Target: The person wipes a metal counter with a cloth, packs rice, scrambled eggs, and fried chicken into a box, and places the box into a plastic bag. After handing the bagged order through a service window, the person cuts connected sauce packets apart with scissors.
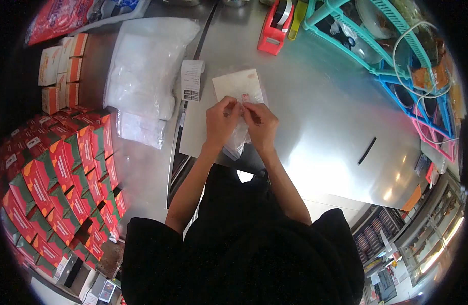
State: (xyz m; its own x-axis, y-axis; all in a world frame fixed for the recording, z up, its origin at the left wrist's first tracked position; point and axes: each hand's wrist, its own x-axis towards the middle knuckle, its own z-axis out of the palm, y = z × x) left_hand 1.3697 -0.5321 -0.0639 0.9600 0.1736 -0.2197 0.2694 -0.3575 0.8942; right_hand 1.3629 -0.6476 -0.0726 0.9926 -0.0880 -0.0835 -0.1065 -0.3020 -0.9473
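- Head view: the left hand (222, 122) and right hand (262, 124) meet over a clear plastic bag (237, 140), each grip apparently pinched closed on its film (the fingers hide the exact contact).
- The bag lies near the worktop's (320, 112) front edge, beneath the hands, with a pale flat piece (239, 84) just beyond.
- Uneven pulling could tear such thin film; a loosened pinch could let the bag slide off the nearby edge.
- The surface is shiny metal, bearing a printed receipt (193, 71), a red tape dispenser (271, 43) and a black pen (367, 151).
- Around it: stacked red boxes (56, 188) and a plastic pile (142, 66) to the left, a teal basket (320, 12) far right.
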